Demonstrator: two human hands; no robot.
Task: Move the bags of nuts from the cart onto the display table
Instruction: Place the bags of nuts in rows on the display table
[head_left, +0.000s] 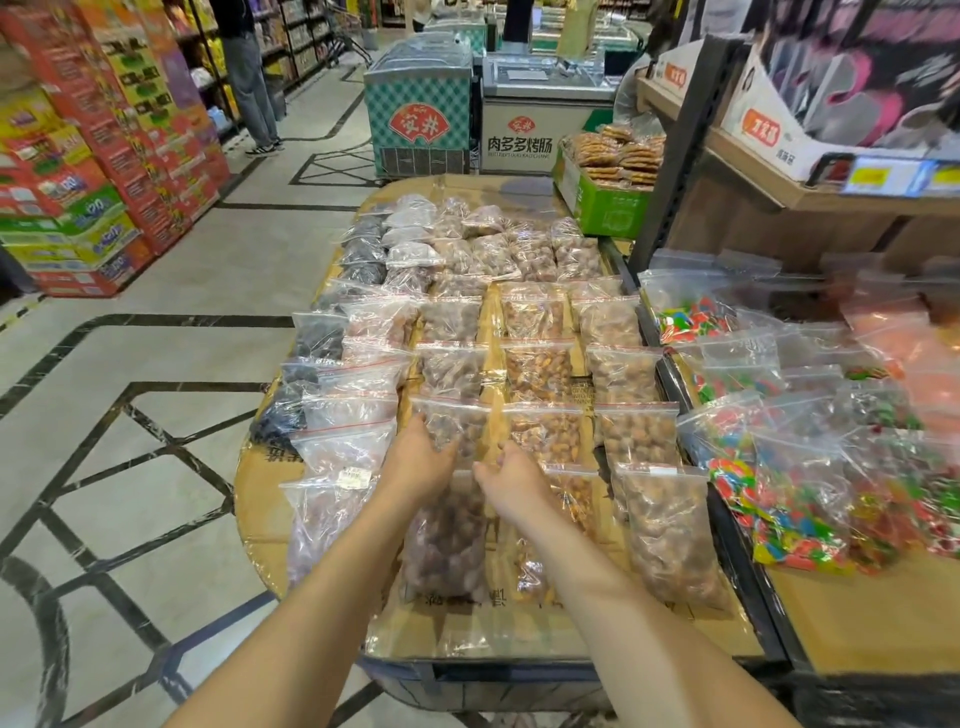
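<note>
A cardboard-covered desk (267, 496) fills the middle of the frame, and the nut bags (537, 317) lie flat on it in rows running from the near edge toward the upper centre. They are clear zip bags. Those along the left edge hold darker contents, and the middle and right rows hold brown nuts.

Both bare forearms reach in from the bottom edge and meet near the centre. The left grip (421, 457) is wide. Its fingers are fairly straight and point away, and they lie on the lower edge of one bag (457, 423). The right grip (511, 480) is just beside it, with the fingers loosely curled and the thumb pointing left. I cannot tell whether it pinches any plastic.

Between and below the two grips lies a near bag (447, 535) of dark red-brown nuts. It is flat on the cardboard, its top edge is at the grips, and the left forearm partly covers it. Another bag (670, 530) lies to its right, near the edge of the desk.

Right of the desk, past a dark rail, candy bags (779, 499) in bright colours are heaped on a lower shelf. A green crate (605, 208) of packed snacks stands in the upper right, beyond the end of the desk. Freezers (421, 109) stand at the upper centre. Stacked cartons (88, 171) fill the upper left, and a person (249, 78) stands near them on the tiled floor (156, 343).
</note>
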